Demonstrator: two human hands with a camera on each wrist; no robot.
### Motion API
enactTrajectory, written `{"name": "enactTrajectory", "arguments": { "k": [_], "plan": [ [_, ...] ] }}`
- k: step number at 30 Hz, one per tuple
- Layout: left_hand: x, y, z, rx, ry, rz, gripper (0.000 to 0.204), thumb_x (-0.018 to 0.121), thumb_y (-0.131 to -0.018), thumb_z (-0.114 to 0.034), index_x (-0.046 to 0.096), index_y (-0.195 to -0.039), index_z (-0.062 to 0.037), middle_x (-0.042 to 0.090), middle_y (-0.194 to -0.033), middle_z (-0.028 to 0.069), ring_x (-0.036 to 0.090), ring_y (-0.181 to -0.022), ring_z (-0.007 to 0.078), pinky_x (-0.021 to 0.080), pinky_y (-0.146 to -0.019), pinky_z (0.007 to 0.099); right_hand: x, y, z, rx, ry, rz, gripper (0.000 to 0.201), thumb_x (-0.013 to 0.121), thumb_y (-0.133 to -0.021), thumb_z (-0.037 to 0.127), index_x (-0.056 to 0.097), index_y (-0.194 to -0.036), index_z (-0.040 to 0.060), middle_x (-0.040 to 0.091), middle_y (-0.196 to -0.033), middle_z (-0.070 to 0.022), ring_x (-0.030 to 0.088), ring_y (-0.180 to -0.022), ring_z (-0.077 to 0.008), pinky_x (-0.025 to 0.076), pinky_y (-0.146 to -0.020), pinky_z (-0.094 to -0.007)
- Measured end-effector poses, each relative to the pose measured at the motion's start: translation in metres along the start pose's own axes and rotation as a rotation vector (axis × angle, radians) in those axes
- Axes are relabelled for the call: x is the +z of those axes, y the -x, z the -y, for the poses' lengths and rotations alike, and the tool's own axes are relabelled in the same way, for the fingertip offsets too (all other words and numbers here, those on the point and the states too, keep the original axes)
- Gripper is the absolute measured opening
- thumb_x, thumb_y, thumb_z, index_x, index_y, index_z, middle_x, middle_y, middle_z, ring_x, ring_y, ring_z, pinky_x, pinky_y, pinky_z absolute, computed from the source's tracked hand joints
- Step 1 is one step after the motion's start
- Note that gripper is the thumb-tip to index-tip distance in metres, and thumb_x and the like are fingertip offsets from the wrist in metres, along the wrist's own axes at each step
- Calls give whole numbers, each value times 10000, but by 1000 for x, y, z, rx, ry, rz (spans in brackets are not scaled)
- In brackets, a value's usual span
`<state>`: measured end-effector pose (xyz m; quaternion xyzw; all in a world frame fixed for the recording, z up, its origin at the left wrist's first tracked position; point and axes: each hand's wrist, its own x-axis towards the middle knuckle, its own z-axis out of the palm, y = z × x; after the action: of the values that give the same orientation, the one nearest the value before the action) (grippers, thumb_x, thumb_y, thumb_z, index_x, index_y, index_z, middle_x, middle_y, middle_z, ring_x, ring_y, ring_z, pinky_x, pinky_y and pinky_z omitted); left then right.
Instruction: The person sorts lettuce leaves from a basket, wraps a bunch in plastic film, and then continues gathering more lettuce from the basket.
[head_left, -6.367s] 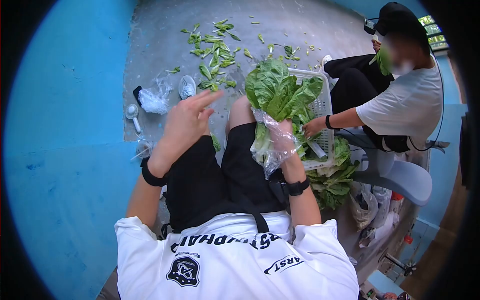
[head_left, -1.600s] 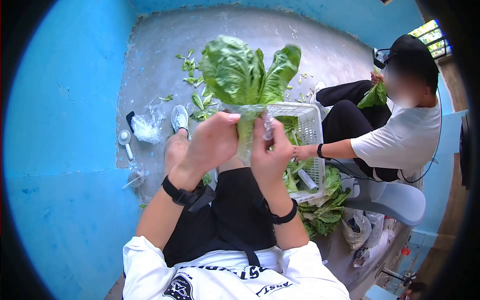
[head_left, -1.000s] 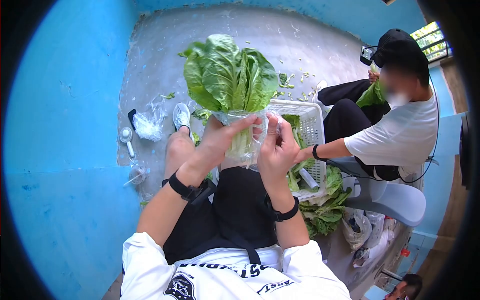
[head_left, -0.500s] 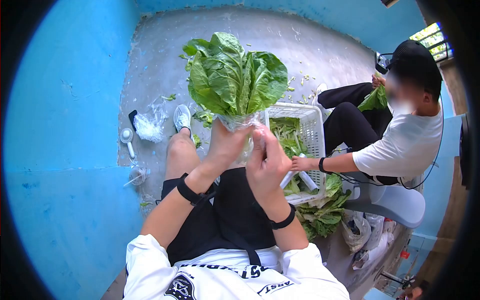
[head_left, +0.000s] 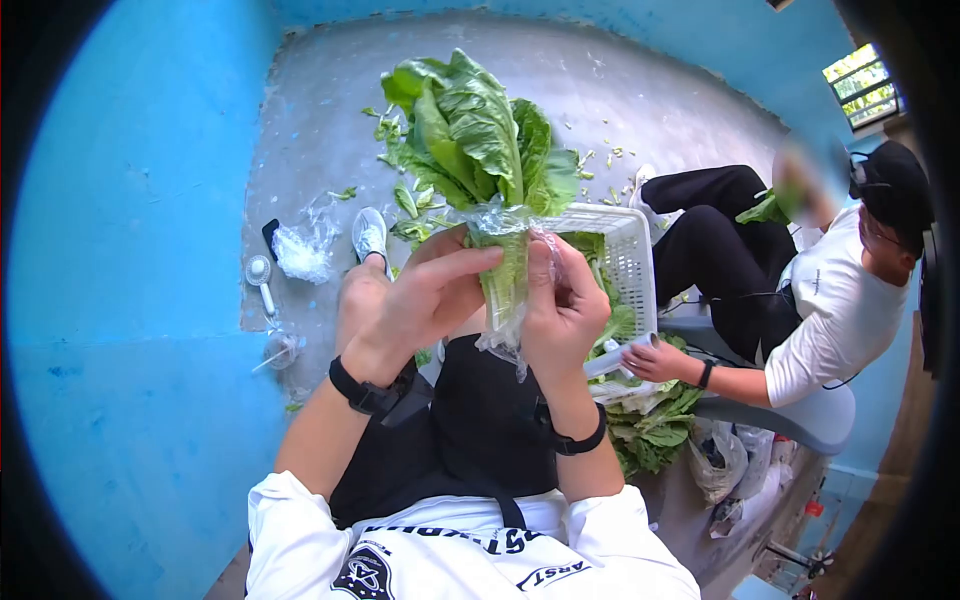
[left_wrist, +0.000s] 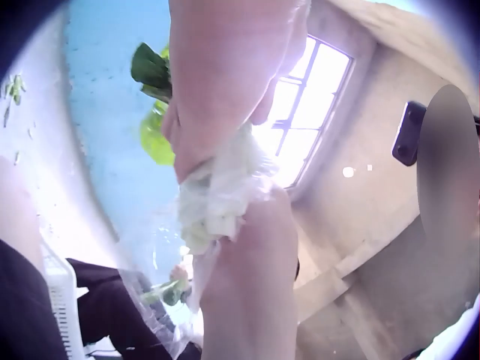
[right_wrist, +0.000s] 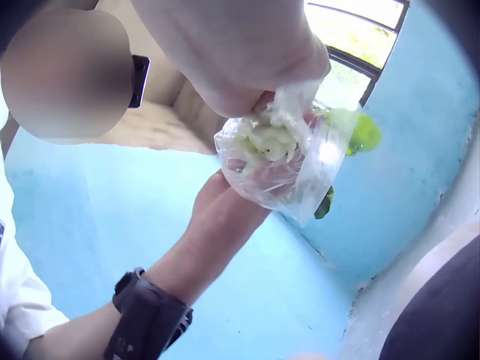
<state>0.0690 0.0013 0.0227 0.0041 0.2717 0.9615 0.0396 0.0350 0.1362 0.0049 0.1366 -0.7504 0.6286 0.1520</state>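
A leafy head of lettuce [head_left: 480,130] stands tilted before my knees, leaves away from me, its pale stalk [head_left: 500,275] toward my lap. Clear plastic film [head_left: 500,218] wraps the stalk just under the leaves and hangs loose past its cut end. My left hand [head_left: 430,290] holds the stalk from the left, thumb along the near side, fingers partly hidden behind it. On the right, my right hand [head_left: 565,310] pinches a gathered edge of the film between thumb and fingers. In the right wrist view the film [right_wrist: 292,150] surrounds the cut stalk end.
A white plastic basket [head_left: 635,260] with greens stands right, more lettuce [head_left: 650,430] below it. Another person [head_left: 830,270] sits there, one hand on a white roll [head_left: 625,352]. Trimmed leaves [head_left: 405,200], crumpled film [head_left: 303,250] and a small handheld fan [head_left: 260,275] lie on the floor.
Earlier my right hand alone held the lettuce near the basket; now both hands work at its stalk in the middle. Lately my hands moved apart slightly. The other person leaned back and took hold of a roll.
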Motion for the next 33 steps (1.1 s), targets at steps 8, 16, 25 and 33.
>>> {"name": "enactTrajectory", "arguments": {
  "k": [8,16,25,33],
  "plan": [
    [-11,-12,4,-107,-21,-98,343,636,-836,13,547,-1167,-7,624,-1094,79,617,-977,148,499,-845,286,-1,6,5,31,-33,141,192,659,-894,122,671,-1032,-10,634,-710,-10,435,-539,-9,337,-464,-187],
    [-15,-19,13,9,-214,-222,254,638,-823,-15,593,-1071,13,653,-982,82,642,-861,144,521,-765,279,9,6,-11,36,-103,-24,152,615,-918,92,660,-1000,-27,697,-814,-86,563,-589,-55,435,-509,-210],
    [-20,-22,22,170,-555,-178,238,671,-820,-42,586,-1034,14,654,-868,60,630,-751,126,510,-656,269,0,9,-4,-232,298,-90,124,630,-902,76,662,-963,-28,690,-806,-126,596,-588,-120,453,-526,-229],
    [-16,-21,19,2,-305,-204,225,653,-871,-103,568,-1055,-5,653,-858,86,645,-720,167,533,-629,300,-8,9,1,-35,127,-163,133,633,-908,96,680,-939,-24,644,-759,-51,491,-545,-60,371,-482,-212]
  ]
}}
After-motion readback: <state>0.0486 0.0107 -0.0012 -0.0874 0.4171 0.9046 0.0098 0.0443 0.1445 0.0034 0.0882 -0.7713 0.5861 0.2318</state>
